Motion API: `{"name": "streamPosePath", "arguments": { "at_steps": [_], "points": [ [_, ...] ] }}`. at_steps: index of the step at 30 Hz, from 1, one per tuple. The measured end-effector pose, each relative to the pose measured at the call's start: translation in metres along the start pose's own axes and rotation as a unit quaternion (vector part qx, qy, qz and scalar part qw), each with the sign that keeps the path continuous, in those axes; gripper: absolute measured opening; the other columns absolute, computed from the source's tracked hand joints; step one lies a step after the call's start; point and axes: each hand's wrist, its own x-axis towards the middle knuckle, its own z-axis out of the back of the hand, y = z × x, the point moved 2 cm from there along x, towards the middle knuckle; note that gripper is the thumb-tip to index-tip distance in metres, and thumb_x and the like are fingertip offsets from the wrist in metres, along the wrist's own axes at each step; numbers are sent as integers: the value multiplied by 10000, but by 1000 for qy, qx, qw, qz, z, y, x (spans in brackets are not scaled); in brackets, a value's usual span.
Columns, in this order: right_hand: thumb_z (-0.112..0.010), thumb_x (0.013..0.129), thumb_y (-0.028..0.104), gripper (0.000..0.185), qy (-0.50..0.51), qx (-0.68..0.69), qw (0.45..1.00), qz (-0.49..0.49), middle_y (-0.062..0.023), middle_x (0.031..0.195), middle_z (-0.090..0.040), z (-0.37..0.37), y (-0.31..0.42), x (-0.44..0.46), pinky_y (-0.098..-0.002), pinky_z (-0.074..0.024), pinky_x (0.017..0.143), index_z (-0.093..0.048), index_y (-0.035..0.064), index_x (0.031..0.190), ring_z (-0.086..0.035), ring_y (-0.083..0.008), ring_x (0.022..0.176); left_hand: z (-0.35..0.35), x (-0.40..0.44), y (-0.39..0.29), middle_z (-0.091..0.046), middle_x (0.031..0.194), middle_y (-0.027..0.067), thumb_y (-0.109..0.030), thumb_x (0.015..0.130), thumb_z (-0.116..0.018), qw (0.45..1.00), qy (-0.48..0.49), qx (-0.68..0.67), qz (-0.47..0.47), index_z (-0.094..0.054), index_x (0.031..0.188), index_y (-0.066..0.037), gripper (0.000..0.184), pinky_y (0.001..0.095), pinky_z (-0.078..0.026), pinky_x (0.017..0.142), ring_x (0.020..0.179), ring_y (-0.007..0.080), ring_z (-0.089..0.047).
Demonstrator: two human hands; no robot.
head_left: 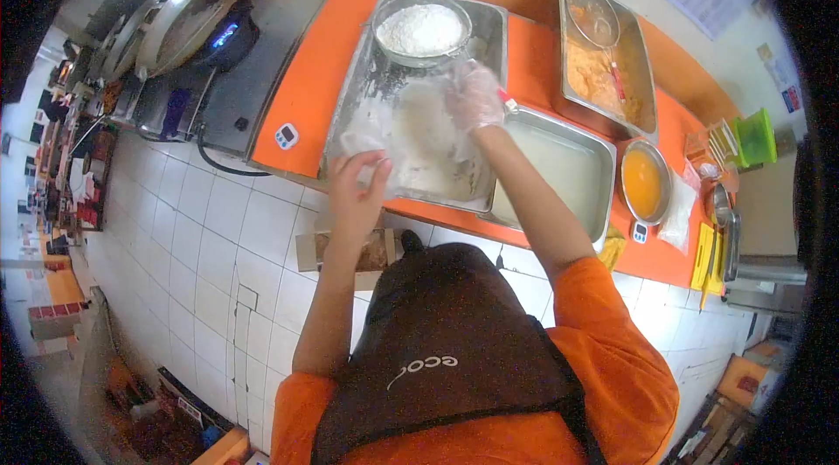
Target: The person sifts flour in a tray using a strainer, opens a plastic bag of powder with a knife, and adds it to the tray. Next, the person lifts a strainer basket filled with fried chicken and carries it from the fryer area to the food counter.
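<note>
A metal tray (pixel 354 85) dusted with white flour lies on the orange counter. Over its far end rests a sieve (pixel 422 30) heaped with flour. My right hand (pixel 473 98), in a clear plastic glove, is at the tray's right side beside a pale floury mass (pixel 424 121); motion blurs it, and its grip cannot be made out. At the near left edge of the tray is my left hand (pixel 358 175), bare at the fingers that show, with thumb and fingers bent close around the edge of a whitish, clear plastic piece (pixel 367 135).
Right of the tray stand a pan of pale liquid (pixel 559 159), a tray of orange crumbs (pixel 651 107) with a strainer, and a bowl of orange liquid (pixel 645 181). Timers (pixel 286 136) sit on the counter. A large wok (pixel 197 10) is at the left. An open box (pixel 354 251) is below.
</note>
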Motion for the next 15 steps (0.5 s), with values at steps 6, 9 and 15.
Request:
{"name": "streamPosePath", "arguments": {
  "at_steps": [6,9,15],
  "points": [
    [-600,882,174,266,83,3,994,65,-132,927,-597,-82,-98,61,-413,-537,666,-547,117,1136,-621,-296,822,82,-40,-18,-630,994,88,-77,865,-669,989,-111,-54,84,-675,1031,-32,172,299,-413,918,986,190,-565],
    [-597,882,129,165,223,336,912,80,-24,778,-503,-85,-105,55,-352,-492,506,-522,138,1029,-539,-170,658,120,-76,-14,-627,1080,89,-44,880,-644,980,-164,-68,93,-646,1088,-16,211,288,-406,940,1032,169,-555],
    [-556,909,114,126,124,470,873,-37,6,723,-529,-48,-36,-27,-283,-453,577,-565,86,1032,-543,-110,663,160,-173,43,-626,1136,102,-66,916,-612,933,-238,-89,254,-619,1121,24,224,288,-428,933,1058,155,-559]
  ]
}}
